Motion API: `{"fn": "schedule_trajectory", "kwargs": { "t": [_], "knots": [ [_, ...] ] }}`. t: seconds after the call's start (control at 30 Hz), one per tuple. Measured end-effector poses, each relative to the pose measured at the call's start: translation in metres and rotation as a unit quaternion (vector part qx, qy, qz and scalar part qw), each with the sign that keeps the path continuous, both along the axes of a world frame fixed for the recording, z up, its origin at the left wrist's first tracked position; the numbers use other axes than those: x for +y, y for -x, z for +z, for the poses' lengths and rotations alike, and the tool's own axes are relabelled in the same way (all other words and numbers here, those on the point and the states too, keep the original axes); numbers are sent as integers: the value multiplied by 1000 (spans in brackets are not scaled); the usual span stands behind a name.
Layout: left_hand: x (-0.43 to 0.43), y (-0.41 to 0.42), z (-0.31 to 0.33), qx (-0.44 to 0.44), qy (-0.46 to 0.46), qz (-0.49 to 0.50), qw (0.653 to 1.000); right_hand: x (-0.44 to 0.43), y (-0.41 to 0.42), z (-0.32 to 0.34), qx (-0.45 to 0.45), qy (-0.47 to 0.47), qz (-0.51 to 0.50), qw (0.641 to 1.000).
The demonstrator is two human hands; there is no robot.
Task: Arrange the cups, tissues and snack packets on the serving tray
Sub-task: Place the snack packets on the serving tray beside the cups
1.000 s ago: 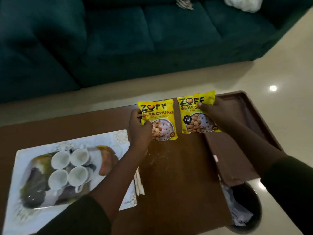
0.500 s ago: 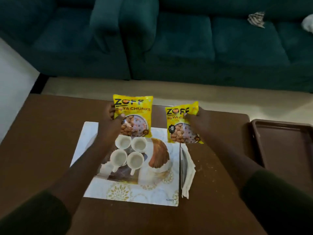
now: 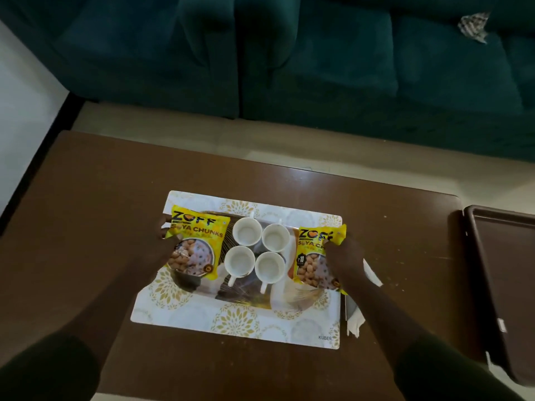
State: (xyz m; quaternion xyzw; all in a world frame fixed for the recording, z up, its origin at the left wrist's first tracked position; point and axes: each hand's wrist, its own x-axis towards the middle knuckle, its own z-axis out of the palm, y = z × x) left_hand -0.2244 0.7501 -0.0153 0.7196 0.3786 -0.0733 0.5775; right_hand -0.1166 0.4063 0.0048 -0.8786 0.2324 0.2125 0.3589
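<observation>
Two packets (image 3: 197,244) (image 3: 314,256), one in each hand's grip.

Four cups (image 3: 256,252) mid-tray (image 3: 237,322); snack packets (image 3: 197,245) left, right; tissues (image 3: 356,322) beside tray.

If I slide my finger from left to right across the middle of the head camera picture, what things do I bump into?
Left hand → left snack packet → four white cups → right snack packet → right hand → tissues → brown tray.

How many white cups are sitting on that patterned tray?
4, clustered mid-tray in a square: back left cup, back right cup, front left cup, front right cup. None looks hidden.
</observation>
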Motion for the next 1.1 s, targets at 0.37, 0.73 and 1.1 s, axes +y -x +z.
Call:
{"fn": "schedule_trajectory", "kwargs": {
  "t": [0.37, 0.73, 1.1],
  "knots": [
    [-5, 0, -9, 41, 33, -45, 998, 19, 21, -23, 29, -40, -3, 999],
    [-22, -2, -16, 44, -28, -45, 998, 11, 30, -30, 20, -72, 30, 997],
    [-24, 0, -7, -5, -297, -132, 946, -3, 26, -18, -94, 124, 90, 984]
  ]
}}
